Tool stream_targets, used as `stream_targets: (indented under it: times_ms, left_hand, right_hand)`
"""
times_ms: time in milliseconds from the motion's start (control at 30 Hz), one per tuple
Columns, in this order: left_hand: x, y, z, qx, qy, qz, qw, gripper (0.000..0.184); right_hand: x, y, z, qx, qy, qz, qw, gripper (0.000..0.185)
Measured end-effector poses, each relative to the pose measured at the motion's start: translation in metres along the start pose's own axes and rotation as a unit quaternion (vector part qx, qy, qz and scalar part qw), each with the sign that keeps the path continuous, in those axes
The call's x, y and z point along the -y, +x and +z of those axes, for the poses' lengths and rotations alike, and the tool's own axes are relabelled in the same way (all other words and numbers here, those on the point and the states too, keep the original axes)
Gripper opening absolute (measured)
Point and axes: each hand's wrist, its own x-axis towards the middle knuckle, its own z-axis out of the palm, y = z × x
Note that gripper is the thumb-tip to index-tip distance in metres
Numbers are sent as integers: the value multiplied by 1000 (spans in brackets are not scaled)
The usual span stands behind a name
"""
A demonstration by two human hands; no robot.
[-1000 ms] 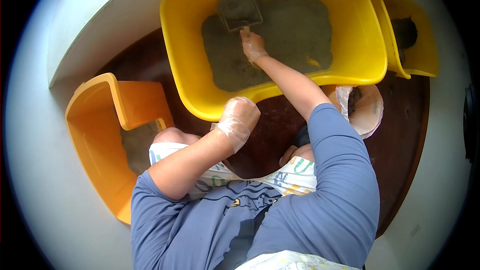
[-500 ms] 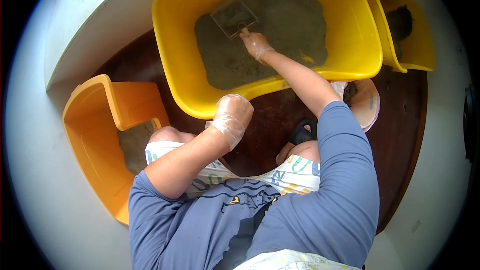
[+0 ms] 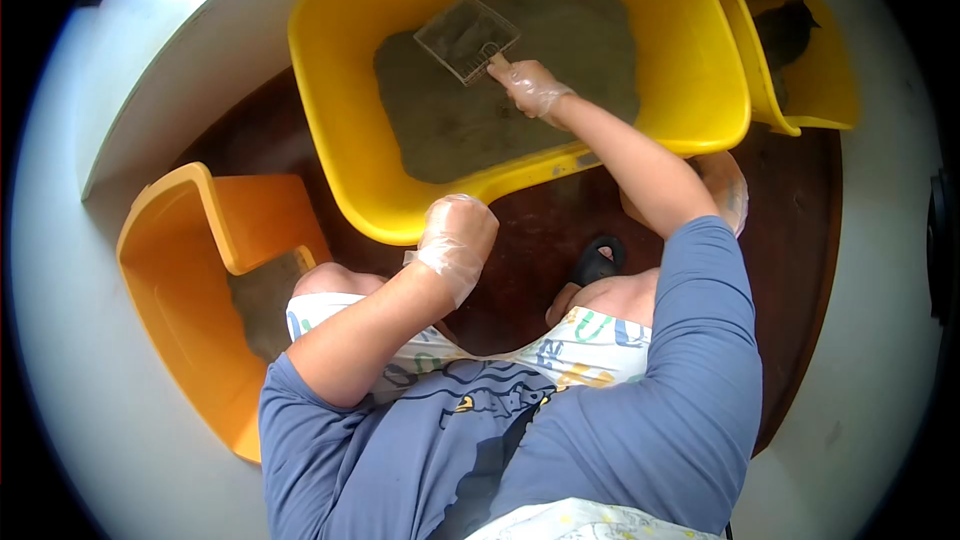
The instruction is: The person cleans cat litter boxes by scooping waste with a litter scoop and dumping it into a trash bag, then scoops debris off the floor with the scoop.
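My right hand [image 3: 532, 88], in a clear plastic glove, grips the pale handle of a litter scoop [image 3: 466, 38]. The scoop has a square, see-through basket with slots near the handle. It is over the grey litter [image 3: 510, 130] in the large yellow litter box [image 3: 690, 90]; whether it touches the litter I cannot tell. My left hand [image 3: 460, 230], also gloved, is closed in a fist beside the box's near rim. Its fingers are curled under and mostly hidden, with nothing seen sticking out.
An orange litter box [image 3: 180, 270] with grey litter stands at the left. At the upper right, a dark cat [image 3: 785, 32] is in another yellow box [image 3: 835, 90]. A bag-like, pale-rimmed thing [image 3: 728, 190] is partly hidden behind my right arm. White walls curve around the dark red floor [image 3: 540, 230].
The scoop's outline shows more clearly against the litter, and my right hand has shifted slightly right. The view has moved a little. My left hand stays a fist.
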Motion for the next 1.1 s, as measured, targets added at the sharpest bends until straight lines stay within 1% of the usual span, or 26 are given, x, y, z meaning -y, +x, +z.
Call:
stream_targets:
  times_ms: [33,67,100,167,233,300,367,467,500,567,633,733,833,867,900,933,967,1000,1100]
  left_hand:
    - [0,1,0,-6,-10,2,1000,10]
    - [1,1,-3,-6,-5,4,1000,10]
    - [1,0,-7,-7,0,6,1000,10]
    - [0,-4,-11,-4,-2,16,1000,11]
    - [1,-3,-13,-3,-8,27,1000,11]
    - [0,-4,-21,26,-16,36,999,13]
    - [0,-8,-27,15,-11,47,999,14]
    - [-1,-8,-35,29,-3,54,998,14]
    - [-2,-5,-33,37,-1,53,998,13]
    - [-2,-4,-39,51,-12,67,996,13]
    - [-2,-6,-49,60,-3,78,995,13]
    - [-3,-2,-53,74,9,80,994,13]
    - [-5,0,-48,60,12,72,996,10]
    - [-4,-3,-51,64,27,76,995,10]
    - [-4,-2,-53,66,28,78,994,11]
    - [-4,-2,-55,69,28,77,994,11]
    - [-3,-4,-53,75,30,77,994,12]
    - [-3,-4,-52,79,31,74,994,12]
    - [-5,-4,-48,84,33,67,994,12]
  right_hand:
    - [15,-18,-23,38,30,55,997,55]
    - [34,-44,-40,43,57,69,995,53]
    - [43,-64,-62,46,54,73,995,52]
    - [50,-98,-102,48,65,85,993,52]
    - [55,-142,-137,25,65,77,995,51]
    - [59,-196,-169,-18,63,86,994,50]
    - [43,-247,-198,-58,73,90,992,50]
    - [27,-327,-222,-129,82,135,979,47]
    - [17,-349,-229,-134,108,144,975,46]
    - [-3,-395,-240,-154,112,186,964,45]
    - [-22,-435,-253,-142,120,223,957,47]
    - [-49,-474,-263,-140,68,317,935,51]
    - [-68,-472,-259,-121,15,403,907,52]
    - [-70,-465,-252,-118,-25,403,907,51]
    - [-92,-450,-255,-98,-90,418,898,52]
    - [-99,-436,-249,-102,-225,387,889,53]
    - [-102,-419,-238,-101,-352,347,863,56]
    - [-86,-405,-229,-94,-376,374,843,56]
    - [-99,-382,-235,-82,-427,360,825,55]
